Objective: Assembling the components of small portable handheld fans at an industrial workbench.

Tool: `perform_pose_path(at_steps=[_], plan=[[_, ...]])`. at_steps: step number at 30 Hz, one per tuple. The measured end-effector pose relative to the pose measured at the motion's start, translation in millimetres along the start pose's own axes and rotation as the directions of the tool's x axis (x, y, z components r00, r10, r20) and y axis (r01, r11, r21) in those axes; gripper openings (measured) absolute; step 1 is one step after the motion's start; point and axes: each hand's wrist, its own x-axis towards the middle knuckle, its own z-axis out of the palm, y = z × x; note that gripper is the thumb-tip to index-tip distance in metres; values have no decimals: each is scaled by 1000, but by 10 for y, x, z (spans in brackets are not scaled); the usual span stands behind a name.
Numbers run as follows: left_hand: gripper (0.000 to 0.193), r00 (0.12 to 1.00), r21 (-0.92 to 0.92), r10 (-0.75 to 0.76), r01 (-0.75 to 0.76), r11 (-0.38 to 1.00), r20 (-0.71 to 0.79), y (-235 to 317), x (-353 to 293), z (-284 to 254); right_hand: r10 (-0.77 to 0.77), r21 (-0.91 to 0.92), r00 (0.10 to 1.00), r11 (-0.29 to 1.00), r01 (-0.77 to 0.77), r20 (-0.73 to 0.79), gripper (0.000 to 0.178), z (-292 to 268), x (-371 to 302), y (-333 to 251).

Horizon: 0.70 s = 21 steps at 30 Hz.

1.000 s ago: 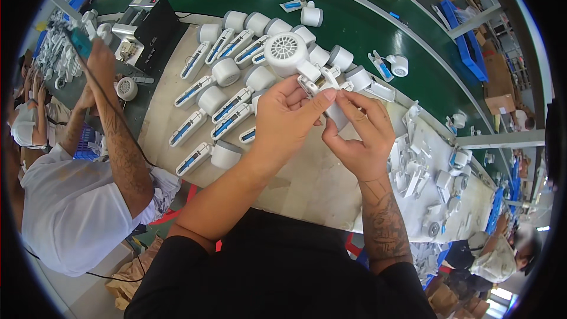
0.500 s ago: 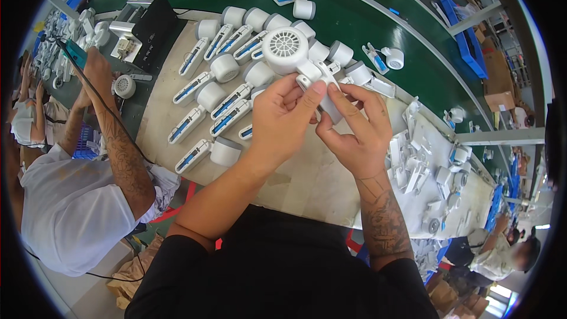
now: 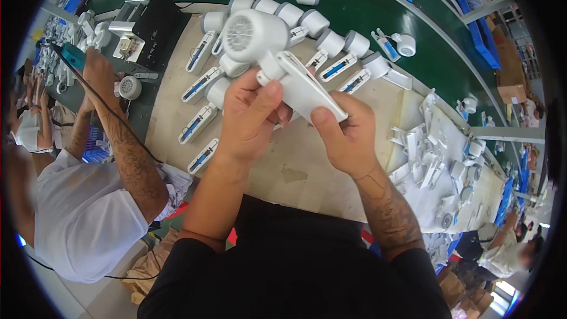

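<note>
A white handheld fan (image 3: 257,35) with a round grille on its head is held up over the bench between both hands. My left hand (image 3: 245,121) is closed around its neck, thumb on the near side. My right hand (image 3: 351,136) grips the far end of the handle, thumb pressed on its face. A long white cover lies along the handle (image 3: 310,91), with a dark seam showing on its upper edge. Behind it, several similar fans lie in rows, their handles (image 3: 198,124) uncovered with blue parts inside.
A black and silver machine (image 3: 144,29) stands at the back left. Beside it a co-worker's hand (image 3: 97,77) holds a teal tool. Loose white plastic parts (image 3: 425,153) cover the right side of the bench. A green conveyor belt (image 3: 348,6) runs behind, carrying some fans.
The fan has come nearer and moved left, its head tilting so the grille faces further left. My right hand has shifted down to the handle's end, and the long handle is now in plain sight.
</note>
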Motion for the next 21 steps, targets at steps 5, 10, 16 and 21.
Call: perform_pose_path(at_steps=[5, 10, 16, 21], plan=[[46, 990, 8, 140, -140, 990, 34, 172, 21, -164, 47, 295, 996, 953, -67, 75, 34, 21, 132, -92], [49, 983, 18, 164, -163, 987, -86, 187, -2, -119, 116, 319, 993, 941, -111, 4, 32, 170, 216, -132], [47, 980, 87, 160, -150, 985, -119, 161, 43, -168, 269, 515, 963, 829, -218, -26, 30, 306, 261, -41], [54, 981, 14, 186, -185, 983, -64, 201, 40, -217, 178, 417, 982, 889, -188, 63, 22, 325, 216, 1]])
